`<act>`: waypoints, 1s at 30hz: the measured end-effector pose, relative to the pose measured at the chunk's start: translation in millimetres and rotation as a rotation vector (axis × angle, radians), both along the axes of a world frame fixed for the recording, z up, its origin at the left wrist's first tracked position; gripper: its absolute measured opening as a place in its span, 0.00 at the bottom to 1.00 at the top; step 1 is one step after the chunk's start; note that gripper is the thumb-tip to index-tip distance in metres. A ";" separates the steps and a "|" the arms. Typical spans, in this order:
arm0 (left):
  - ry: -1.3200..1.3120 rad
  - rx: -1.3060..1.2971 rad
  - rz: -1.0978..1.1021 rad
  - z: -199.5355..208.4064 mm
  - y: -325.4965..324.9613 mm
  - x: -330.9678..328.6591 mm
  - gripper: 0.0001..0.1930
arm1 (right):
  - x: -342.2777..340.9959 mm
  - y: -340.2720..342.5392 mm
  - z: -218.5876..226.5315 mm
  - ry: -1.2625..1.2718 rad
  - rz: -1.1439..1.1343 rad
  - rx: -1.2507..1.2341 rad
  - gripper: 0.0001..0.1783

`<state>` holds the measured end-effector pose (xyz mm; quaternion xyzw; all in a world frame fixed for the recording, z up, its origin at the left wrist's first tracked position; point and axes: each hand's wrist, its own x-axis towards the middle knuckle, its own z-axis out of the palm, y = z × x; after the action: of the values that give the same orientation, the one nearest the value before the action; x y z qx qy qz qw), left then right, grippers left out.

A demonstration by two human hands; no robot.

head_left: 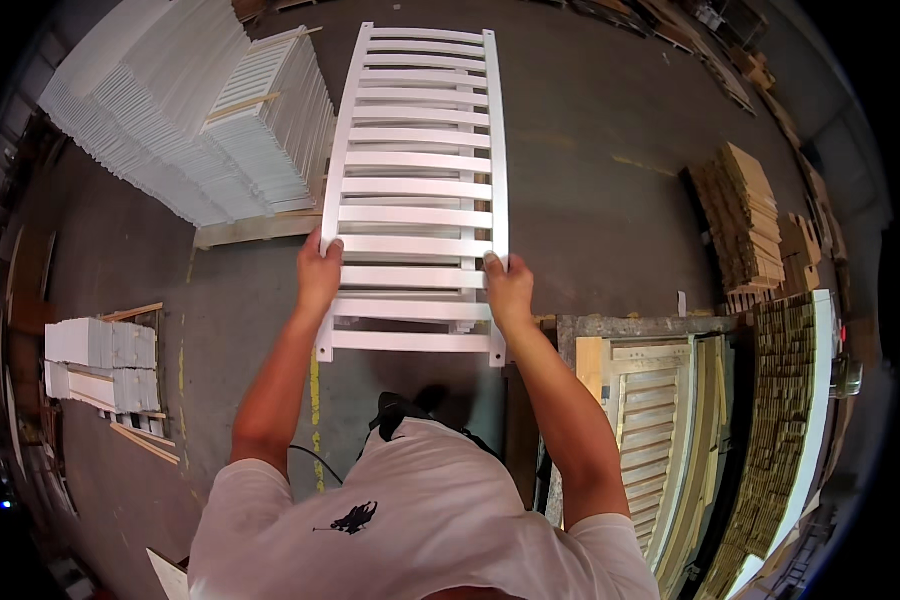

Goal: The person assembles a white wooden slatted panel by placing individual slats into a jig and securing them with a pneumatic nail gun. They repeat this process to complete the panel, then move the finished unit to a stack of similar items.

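Observation:
Both my hands hold a white slatted panel, a ladder-like frame with two long side rails and many cross slats. It stretches away in front of me, its near end close to my body. My left hand is closed round the left rail, thumb on top. At about the same height, my right hand grips the right rail in the same way. Through the gaps, more white slatted pieces show beneath; whether they touch the held panel, I cannot tell.
Tall stacks of white panels stand far left, and a smaller white stack lies left. At right are a wooden slatted frame, a stack of brown flat pieces and a cardboard pile. A yellow line marks the floor.

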<state>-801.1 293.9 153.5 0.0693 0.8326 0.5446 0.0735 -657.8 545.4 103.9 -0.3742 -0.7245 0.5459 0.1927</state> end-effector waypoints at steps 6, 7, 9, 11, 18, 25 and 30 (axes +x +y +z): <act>-0.042 -0.220 0.136 -94.1 -31.9 -100.2 0.39 | -47.4 -17.2 -19.0 -0.202 0.138 0.419 0.32; 0.010 -0.221 0.116 -100.8 -25.1 -106.1 0.39 | -33.8 -13.2 -26.9 -0.200 0.113 0.477 0.34; 0.115 -0.233 0.049 -105.9 -11.2 -93.3 0.39 | 5.2 -17.1 -38.1 -0.179 0.076 0.458 0.34; 0.475 -0.312 0.071 -78.6 12.8 -67.0 0.35 | 56.1 -15.2 -39.2 -0.210 0.013 0.315 0.34; 0.193 0.005 -0.935 -53.7 118.8 106.0 0.19 | 203.1 -26.8 4.5 -0.069 -0.249 0.102 0.33; -0.089 -0.142 -2.010 -58.8 179.6 337.7 0.18 | 443.0 -92.8 21.2 0.019 -1.120 0.348 0.29; -0.099 -0.195 -2.302 -50.7 187.8 448.9 0.18 | 639.0 -262.1 12.0 -0.324 -1.922 0.558 0.22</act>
<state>-352.2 481.8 102.8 0.7596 0.3114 0.0908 0.5637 -18.8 283.3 115.9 -0.8098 -0.2357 -0.0863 0.5304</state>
